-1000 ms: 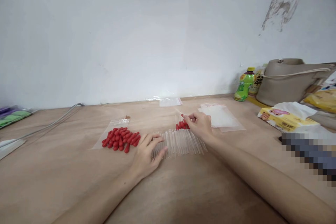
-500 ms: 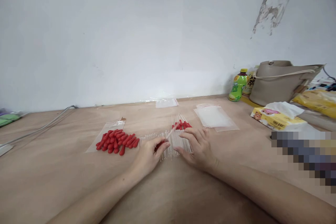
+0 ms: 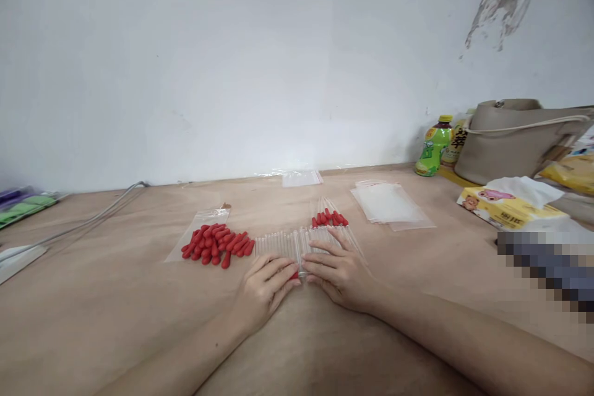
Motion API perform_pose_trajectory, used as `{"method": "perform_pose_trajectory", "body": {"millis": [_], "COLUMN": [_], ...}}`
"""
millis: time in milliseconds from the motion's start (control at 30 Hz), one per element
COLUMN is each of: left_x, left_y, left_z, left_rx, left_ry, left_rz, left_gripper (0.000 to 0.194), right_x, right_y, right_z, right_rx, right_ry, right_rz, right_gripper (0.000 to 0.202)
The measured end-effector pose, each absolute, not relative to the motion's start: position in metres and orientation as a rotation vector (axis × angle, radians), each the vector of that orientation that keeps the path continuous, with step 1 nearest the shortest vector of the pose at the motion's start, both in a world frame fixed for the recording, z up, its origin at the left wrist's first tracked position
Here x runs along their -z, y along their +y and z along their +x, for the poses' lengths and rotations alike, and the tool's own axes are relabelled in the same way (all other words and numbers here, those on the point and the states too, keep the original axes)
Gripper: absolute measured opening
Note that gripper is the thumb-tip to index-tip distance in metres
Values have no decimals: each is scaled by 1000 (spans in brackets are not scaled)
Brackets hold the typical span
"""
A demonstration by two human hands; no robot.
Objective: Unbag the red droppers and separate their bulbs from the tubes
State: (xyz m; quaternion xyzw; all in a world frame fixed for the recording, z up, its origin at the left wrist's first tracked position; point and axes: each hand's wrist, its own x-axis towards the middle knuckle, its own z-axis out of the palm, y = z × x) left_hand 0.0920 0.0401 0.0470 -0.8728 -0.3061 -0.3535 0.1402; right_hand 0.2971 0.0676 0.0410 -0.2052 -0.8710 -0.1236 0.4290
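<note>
My left hand (image 3: 268,289) is closed, with a red rubber bulb (image 3: 294,275) showing between its fingertips at the near ends of a row of clear dropper tubes (image 3: 275,242). Whether a tube is fitted in this bulb is hard to make out. My right hand (image 3: 341,271) lies with its fingers stretched out over the right part of the row, touching the tubes. Just beyond it rest several assembled droppers (image 3: 328,218), red bulbs toward me and clear tips pointing away. A pile of loose red bulbs (image 3: 214,242) sits left of the row, partly on a clear plastic bag (image 3: 179,252).
Flat zip bags (image 3: 390,203) lie to the right, and another bag (image 3: 301,178) is by the wall. Farther right stand a green bottle (image 3: 434,147), a beige handbag (image 3: 501,142) and a tissue box (image 3: 510,207). A grey cable (image 3: 99,215) runs along the left side.
My left hand has lowered the red bulb from a tilted hold to the near edge of the row. My right hand has flattened onto the tubes. The view has shifted slightly left.
</note>
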Motion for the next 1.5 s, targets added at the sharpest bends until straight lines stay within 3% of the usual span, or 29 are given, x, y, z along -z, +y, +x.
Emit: {"method": "perform_pose_trajectory", "body": {"millis": [367,533,1233,1500], "left_x": [-51,-52,-55,-49], "left_y": [44,45,33,42], "left_z": [98,97,90,65], "left_rx": [947,913,885,1063], "left_ry": [-740,-698,-667,-937], "left_rz": [-2476,-2518,-2590,-2414], "left_gripper": [27,20,18,21], "right_x": [-37,-37,-42,-41], "right_y": [71,69,59,76], "right_z": [296,297,309,331], "right_rx": [215,198,387,237], "right_ry": [-2251,-2272,-2315,-2100], "right_rz": [-422,-392,-300,-565], "right_gripper": [21,18,18,19]}}
